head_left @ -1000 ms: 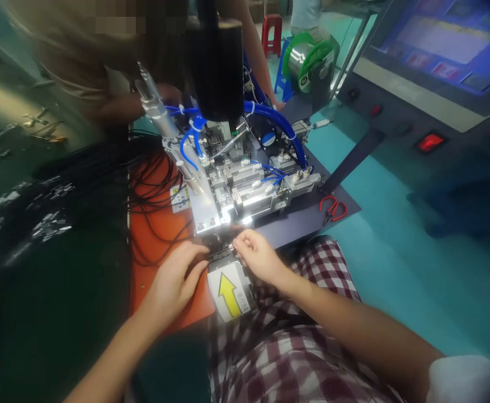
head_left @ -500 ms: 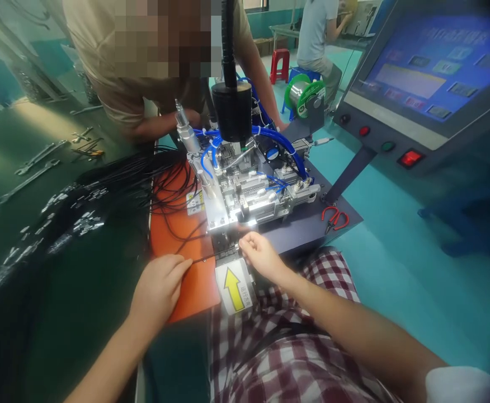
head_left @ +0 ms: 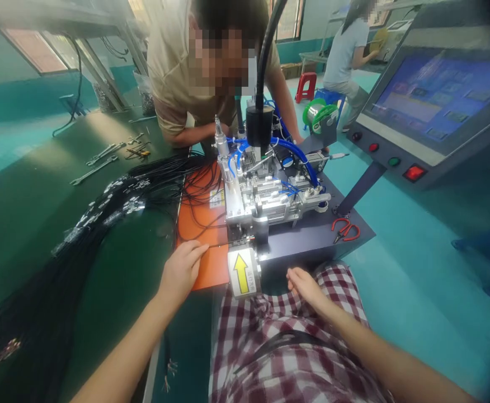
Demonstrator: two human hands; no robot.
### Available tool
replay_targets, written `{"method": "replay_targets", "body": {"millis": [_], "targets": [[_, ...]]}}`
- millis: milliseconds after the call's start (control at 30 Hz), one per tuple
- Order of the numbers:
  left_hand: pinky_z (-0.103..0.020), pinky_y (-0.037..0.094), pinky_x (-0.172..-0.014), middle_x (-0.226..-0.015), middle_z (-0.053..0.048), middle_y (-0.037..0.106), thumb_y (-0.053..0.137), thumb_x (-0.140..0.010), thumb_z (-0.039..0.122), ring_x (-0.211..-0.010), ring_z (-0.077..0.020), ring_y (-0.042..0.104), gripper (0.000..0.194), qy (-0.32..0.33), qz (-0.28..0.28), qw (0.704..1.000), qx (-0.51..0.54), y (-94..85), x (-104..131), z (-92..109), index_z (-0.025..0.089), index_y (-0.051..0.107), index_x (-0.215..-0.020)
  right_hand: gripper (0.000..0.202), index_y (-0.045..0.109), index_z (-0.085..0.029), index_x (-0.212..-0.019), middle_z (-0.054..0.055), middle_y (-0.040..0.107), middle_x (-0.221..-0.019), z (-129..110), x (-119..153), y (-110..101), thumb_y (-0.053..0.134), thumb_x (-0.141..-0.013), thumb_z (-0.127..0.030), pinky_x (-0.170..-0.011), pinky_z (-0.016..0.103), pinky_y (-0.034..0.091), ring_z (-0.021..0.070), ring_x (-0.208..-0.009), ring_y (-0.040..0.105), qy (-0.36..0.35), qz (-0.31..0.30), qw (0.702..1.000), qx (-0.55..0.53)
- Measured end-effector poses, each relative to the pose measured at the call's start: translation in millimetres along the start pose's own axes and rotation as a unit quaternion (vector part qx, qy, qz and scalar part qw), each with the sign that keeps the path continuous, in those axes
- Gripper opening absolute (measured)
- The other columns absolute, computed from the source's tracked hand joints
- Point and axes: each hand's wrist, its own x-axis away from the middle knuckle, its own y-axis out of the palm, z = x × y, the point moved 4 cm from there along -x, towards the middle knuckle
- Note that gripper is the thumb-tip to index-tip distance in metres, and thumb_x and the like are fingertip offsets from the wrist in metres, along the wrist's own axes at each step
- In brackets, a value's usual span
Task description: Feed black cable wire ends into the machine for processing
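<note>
My left hand (head_left: 186, 264) is closed on a thin black cable (head_left: 218, 244) over the orange sheet (head_left: 211, 273). The cable runs from my fingertips to the front of the metal machine (head_left: 262, 207), just above the yellow arrow label (head_left: 241, 273). My right hand (head_left: 301, 282) hovers over the checkered cloth on my lap, below the machine's dark base plate. Its fingers are curled together; whether something tiny sits between them is hidden.
A long bundle of black cables (head_left: 98, 224) crosses the green table at left, near wrenches (head_left: 98, 165). Red-handled cutters (head_left: 345, 230) lie on the base. A screen (head_left: 438, 101) stands at right. A person in beige (head_left: 169, 73) leans over the machine; another sits behind.
My right hand has moved away from the machine's front, back and to the right, toward my lap. My left hand still pinches the cable. The camera view has shifted.
</note>
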Motion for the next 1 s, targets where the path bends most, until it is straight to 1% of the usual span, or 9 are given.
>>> {"method": "replay_targets", "body": {"millis": [267,433,633,733,800,867,933,967,1000], "targets": [[-0.030,0.056,-0.079,-0.108,-0.010,0.072,0.039,-0.094,0.020,-0.098,-0.0216,0.067,0.037,-0.017,-0.011,1.000,0.004,1.1,-8,-5,0.020,0.073,-0.108,0.038,0.051,-0.021,-0.072,-0.003,0.056,-0.057,26,5,-4,0.049,-0.088,-0.056,-0.055,0.029,0.043,0.0122,-0.045,0.048,0.029,-0.011,0.999,0.019],[-0.037,0.055,-0.089,-0.122,-0.013,0.066,0.037,-0.095,0.024,-0.111,-0.0256,0.063,0.041,-0.043,-0.031,0.999,-0.001,8.4,-26,-12,0.018,0.066,-0.123,0.034,0.050,-0.021,-0.073,-0.003,0.057,-0.058,26,9,2,0.048,-0.091,-0.050,-0.056,0.028,0.043,0.0114,-0.045,0.049,0.037,-0.034,0.998,0.024],[-0.039,0.054,-0.093,-0.123,-0.013,0.063,0.035,-0.095,0.024,-0.113,-0.0255,0.061,0.042,-0.046,-0.044,0.998,0.005,13.3,-34,-12,0.020,0.064,-0.125,0.034,0.045,-0.022,-0.068,-0.003,0.058,-0.059,20,25,3,0.051,-0.089,-0.047,-0.055,0.027,0.041,0.0111,-0.047,0.049,0.032,-0.068,0.996,0.038],[-0.039,0.052,-0.097,-0.123,-0.012,0.063,0.034,-0.096,0.026,-0.115,-0.0244,0.061,0.042,-0.036,-0.070,0.997,0.021,-0.2,-37,-13,0.019,0.060,-0.129,0.032,0.045,-0.021,-0.067,-0.003,0.057,-0.059,18,34,2,0.054,-0.087,-0.046,-0.055,0.027,0.040,0.0112,-0.048,0.049,0.026,-0.099,0.993,0.059],[-0.038,0.051,-0.098,-0.126,-0.011,0.062,0.036,-0.096,0.027,-0.116,-0.0230,0.061,0.041,-0.024,-0.093,0.995,0.037,-20.0,-35,-13,0.019,0.056,-0.131,0.030,0.047,-0.021,-0.069,-0.004,0.057,-0.060,16,39,3,0.056,-0.086,-0.045,-0.055,0.027,0.039,0.0116,-0.050,0.049,0.021,-0.120,0.990,0.078],[-0.035,0.052,-0.094,-0.122,-0.010,0.065,0.042,-0.096,0.029,-0.109,-0.0214,0.063,0.035,-0.003,-0.131,0.990,0.055,-43.0,-23,-10,0.020,0.061,-0.124,0.028,0.049,-0.021,-0.073,-0.004,0.057,-0.061,12,44,5,0.057,-0.085,-0.045,-0.056,0.026,0.039,0.0124,-0.053,0.050,0.019,-0.142,0.985,0.098],[-0.029,0.053,-0.089,-0.104,-0.005,0.071,0.048,-0.095,0.027,-0.098,-0.0180,0.066,0.024,0.058,-0.213,0.972,0.083,-59.7,-1,1,0.025,0.070,-0.105,0.027,0.051,-0.021,-0.075,-0.003,0.059,-0.063,5,49,11,0.057,-0.086,-0.044,-0.056,0.027,0.038,0.0133,-0.055,0.052,0.019,-0.165,0.980,0.113],[-0.029,0.052,-0.089,-0.103,-0.006,0.071,0.047,-0.095,0.022,-0.099,-0.0182,0.066,0.026,0.120,-0.287,0.947,0.080,-62.7,15,9,0.026,0.071,-0.103,0.026,0.052,-0.021,-0.076,-0.002,0.060,-0.065,2,52,14,0.057,-0.087,-0.044,-0.057,0.027,0.038,0.0136,-0.056,0.053,0.021,-0.177,0.977,0.119],[-0.030,0.051,-0.089,-0.101,-0.007,0.071,0.052,-0.092,0.020,-0.099,-0.0193,0.065,0.023,0.152,-0.315,0.935,0.055,-65.8,29,13,0.026,0.072,-0.098,0.025,0.053,-0.021,-0.076,-0.001,0.061,-0.067,-2,55,18,0.056,-0.087,-0.043,-0.057,0.027,0.037,0.0138,-0.057,0.053,0.022,-0.189,0.974,0.126]]}}
